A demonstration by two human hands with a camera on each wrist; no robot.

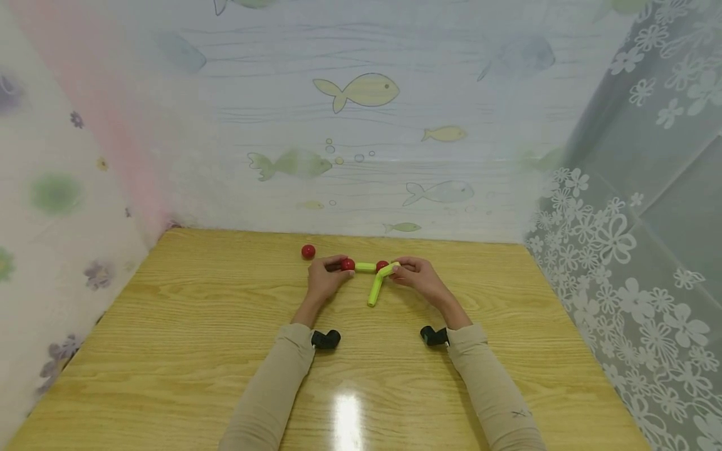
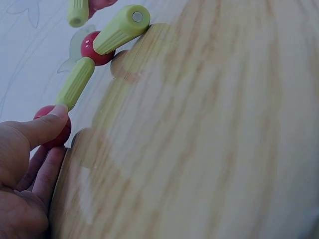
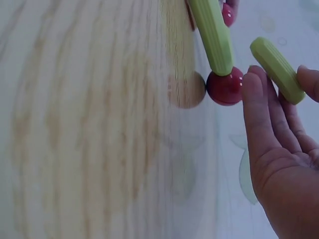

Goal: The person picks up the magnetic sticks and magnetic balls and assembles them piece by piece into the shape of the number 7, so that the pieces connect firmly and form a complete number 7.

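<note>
My left hand (image 1: 324, 279) pinches a red ball (image 1: 348, 265) between thumb and fingers at the table's far side. From that ball a yellow-green ribbed stick (image 2: 77, 84) runs to a second red ball (image 3: 224, 90). Another yellow-green stick (image 1: 373, 292) joins the second ball and points toward me, a silver disc showing on its end in the left wrist view. My right hand (image 1: 420, 277) holds a loose yellow-green stick (image 3: 277, 69) between thumb and fingers, just above the second ball. In the right wrist view this stick is apart from the ball.
A third red ball (image 1: 308, 252) lies on the wooden table (image 1: 225, 363), behind and left of my left hand. Each sleeve cuff carries a black wrist camera (image 1: 326, 339). Behind the table hangs a fish-patterned curtain (image 1: 361, 156), with a flowered sheet (image 1: 637, 250) on the right.
</note>
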